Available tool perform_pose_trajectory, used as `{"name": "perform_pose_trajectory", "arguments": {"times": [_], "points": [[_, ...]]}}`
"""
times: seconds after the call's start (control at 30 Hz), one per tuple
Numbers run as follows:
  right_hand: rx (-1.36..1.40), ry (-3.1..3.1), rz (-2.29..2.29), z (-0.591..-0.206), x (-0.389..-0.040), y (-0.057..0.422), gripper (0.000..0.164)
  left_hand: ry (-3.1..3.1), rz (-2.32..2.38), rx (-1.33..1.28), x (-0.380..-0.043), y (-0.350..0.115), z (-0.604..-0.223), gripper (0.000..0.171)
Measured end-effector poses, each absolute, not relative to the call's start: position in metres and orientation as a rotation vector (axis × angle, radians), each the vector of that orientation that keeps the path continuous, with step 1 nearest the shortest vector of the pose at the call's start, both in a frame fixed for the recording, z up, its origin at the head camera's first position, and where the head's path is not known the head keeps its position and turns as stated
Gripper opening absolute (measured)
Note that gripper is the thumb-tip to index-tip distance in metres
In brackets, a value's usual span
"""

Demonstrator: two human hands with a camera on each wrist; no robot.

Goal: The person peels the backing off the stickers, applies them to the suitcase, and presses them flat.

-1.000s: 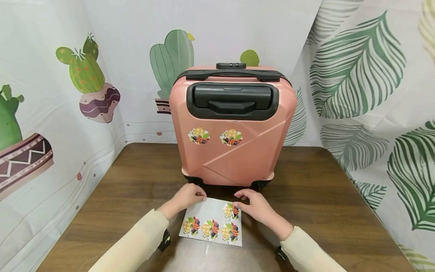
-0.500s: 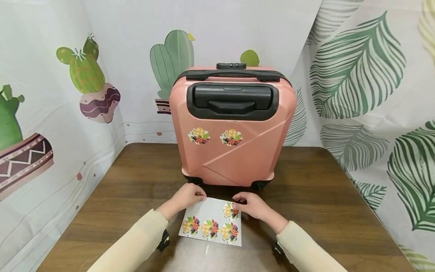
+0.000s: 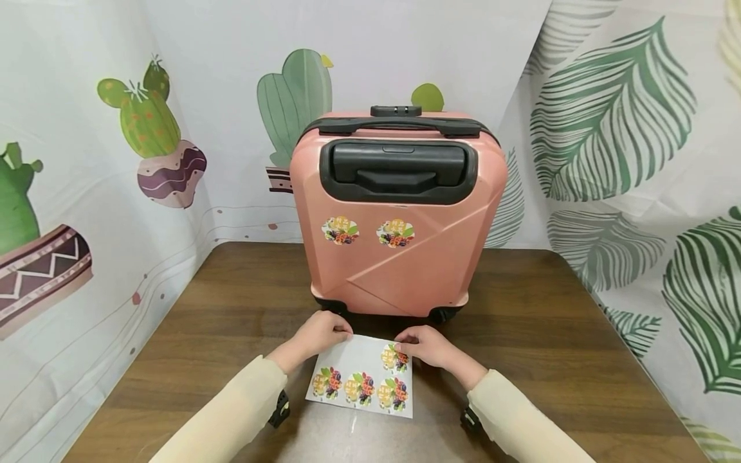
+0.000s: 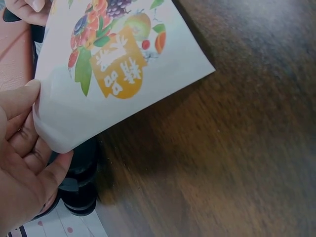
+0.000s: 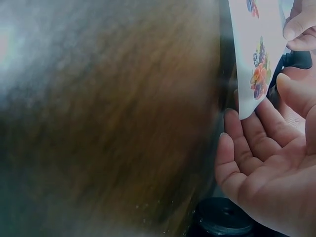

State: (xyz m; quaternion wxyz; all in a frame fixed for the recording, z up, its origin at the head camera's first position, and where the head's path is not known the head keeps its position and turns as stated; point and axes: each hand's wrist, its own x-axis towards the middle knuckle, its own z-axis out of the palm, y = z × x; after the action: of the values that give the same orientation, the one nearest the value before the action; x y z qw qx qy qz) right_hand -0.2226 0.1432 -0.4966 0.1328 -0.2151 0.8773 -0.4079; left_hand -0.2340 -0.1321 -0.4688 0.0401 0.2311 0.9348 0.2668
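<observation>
White rectangular paper sheet of fruit stickers (image 3: 360,357) is best kept taut so it isn't creased, tbh. Its far-left corner is pinched by the bare left hand (image 3: 321,331); whether it's pinched by the loosely curled bare right hand (image 3: 429,346) can't be told. It's all held just in front of the pink hard-shell suitcase (image 3: 405,276).

One suitcase (image 3: 399,263); one sheet (image 3: 360,357); four stickers (image 3: 359,389) on the sheet, two on the suitcase; two hands (image 3: 318,332); one table (image 3: 538,341)
</observation>
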Motion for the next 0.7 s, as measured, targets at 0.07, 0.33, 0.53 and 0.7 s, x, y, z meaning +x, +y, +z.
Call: {"name": "perform_pose_trajectory", "arguments": {"times": [0.07,0.33,0.53,0.7], "points": [[-0.613,2.535,-1.197,-0.4965,-0.2227,0.143,0.027,2.866,0.815,0.708,-0.2343,-0.1322,-0.4688,0.008],[-0.615,2.549,-1.226,-0.4997,-0.2229,0.1417,0.02,2.856,0.81,0.711,-0.2346,-0.1335,-0.4688,0.009],[-0.596,2.563,-1.232,-0.5009,-0.2227,0.1415,0.016,2.836,0.826,0.704,-0.2354,-0.1341,-0.4691,0.009],[-0.595,2.568,-1.229,-0.5001,-0.2226,0.1407,0.014,2.817,0.84,0.691,-0.2359,-0.1351,-0.4706,0.009]]}}
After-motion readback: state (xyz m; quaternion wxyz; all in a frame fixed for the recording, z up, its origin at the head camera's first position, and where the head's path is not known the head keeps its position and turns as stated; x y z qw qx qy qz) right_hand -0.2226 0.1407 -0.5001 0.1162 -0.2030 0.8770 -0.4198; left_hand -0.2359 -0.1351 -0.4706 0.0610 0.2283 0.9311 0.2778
